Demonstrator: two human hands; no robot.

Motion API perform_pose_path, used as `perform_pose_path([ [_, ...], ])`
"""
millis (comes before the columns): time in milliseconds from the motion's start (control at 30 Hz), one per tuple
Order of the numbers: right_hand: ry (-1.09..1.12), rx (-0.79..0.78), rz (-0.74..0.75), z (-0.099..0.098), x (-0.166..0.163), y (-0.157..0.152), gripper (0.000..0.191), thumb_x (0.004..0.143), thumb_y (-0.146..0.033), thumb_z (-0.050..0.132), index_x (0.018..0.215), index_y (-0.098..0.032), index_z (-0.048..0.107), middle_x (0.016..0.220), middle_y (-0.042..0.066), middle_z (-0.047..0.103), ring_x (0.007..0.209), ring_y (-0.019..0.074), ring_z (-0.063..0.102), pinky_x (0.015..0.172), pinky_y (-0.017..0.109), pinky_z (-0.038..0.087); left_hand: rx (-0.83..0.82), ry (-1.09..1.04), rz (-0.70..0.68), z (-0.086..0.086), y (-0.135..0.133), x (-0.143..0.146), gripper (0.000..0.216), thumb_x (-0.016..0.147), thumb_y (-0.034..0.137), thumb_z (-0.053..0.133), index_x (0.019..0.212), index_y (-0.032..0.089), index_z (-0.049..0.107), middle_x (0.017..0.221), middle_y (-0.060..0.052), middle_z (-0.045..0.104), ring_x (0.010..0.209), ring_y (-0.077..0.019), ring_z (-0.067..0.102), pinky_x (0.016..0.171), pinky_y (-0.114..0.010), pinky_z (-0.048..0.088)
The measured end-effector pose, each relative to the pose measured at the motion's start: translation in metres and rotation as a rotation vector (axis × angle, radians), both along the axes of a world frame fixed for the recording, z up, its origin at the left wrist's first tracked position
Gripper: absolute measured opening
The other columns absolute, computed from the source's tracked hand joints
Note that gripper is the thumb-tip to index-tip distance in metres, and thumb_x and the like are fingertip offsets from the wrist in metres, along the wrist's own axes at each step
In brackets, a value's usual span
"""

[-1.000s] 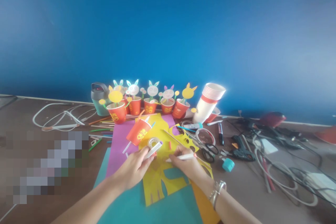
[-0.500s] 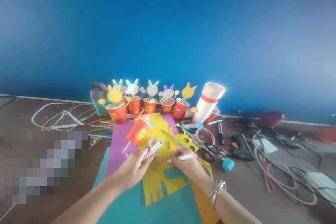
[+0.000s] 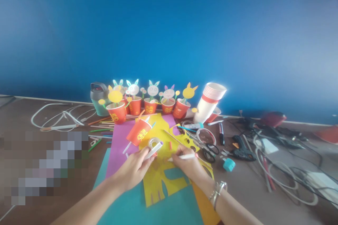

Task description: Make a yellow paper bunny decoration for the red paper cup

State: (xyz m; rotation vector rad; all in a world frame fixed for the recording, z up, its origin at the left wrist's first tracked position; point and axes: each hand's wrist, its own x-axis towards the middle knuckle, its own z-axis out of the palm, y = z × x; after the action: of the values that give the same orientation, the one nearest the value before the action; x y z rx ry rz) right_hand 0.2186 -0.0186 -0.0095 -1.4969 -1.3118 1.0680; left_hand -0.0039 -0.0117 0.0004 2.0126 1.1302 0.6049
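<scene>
My left hand is closed around a small white tape dispenser held over a cut-up yellow paper sheet. My right hand grips a white pen with an orange tip, resting on the same yellow sheet. Under it lie a teal sheet, a purple sheet and an orange sheet. A red paper cup lies tilted just beyond my left hand.
A row of red cups with paper flowers stands by the blue wall, beside a stack of white cups and a grey-green jug. Scissors, markers, a black glue gun and tangled cables lie right; white cable left.
</scene>
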Motion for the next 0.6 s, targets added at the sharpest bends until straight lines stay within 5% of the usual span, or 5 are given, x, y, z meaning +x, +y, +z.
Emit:
perform_pose_path([
  [333, 0.488, -0.027, -0.128, 0.014, 0.023, 0.006, 0.038, 0.072, -0.047, 0.068, 0.060, -0.022, 0.043, 0.042, -0.009, 0.039, 0.041, 0.0070, 0.028, 0.043, 0.022, 0.020, -0.029, -0.038, -0.012, -0.003, 0.000, 0.000, 0.018, 0.097, 0.038, 0.037, 0.101, 0.023, 0.047, 0.095, -0.005, 0.069, 0.082, -0.0198, 0.065, 0.065, -0.026, 0.045],
  [600, 0.317, 0.023, 0.120, 0.046, 0.020, -0.004, 0.028, 0.072, -0.043, 0.072, 0.068, -0.019, 0.059, 0.062, -0.003, 0.053, 0.055, 0.0103, 0.044, 0.052, 0.025, 0.032, 0.022, -0.128, 0.002, 0.002, -0.002, 0.004, 0.020, 0.096, 0.036, 0.040, 0.099, 0.021, 0.052, 0.094, -0.005, 0.069, 0.080, -0.0180, 0.065, 0.066, -0.025, 0.045],
])
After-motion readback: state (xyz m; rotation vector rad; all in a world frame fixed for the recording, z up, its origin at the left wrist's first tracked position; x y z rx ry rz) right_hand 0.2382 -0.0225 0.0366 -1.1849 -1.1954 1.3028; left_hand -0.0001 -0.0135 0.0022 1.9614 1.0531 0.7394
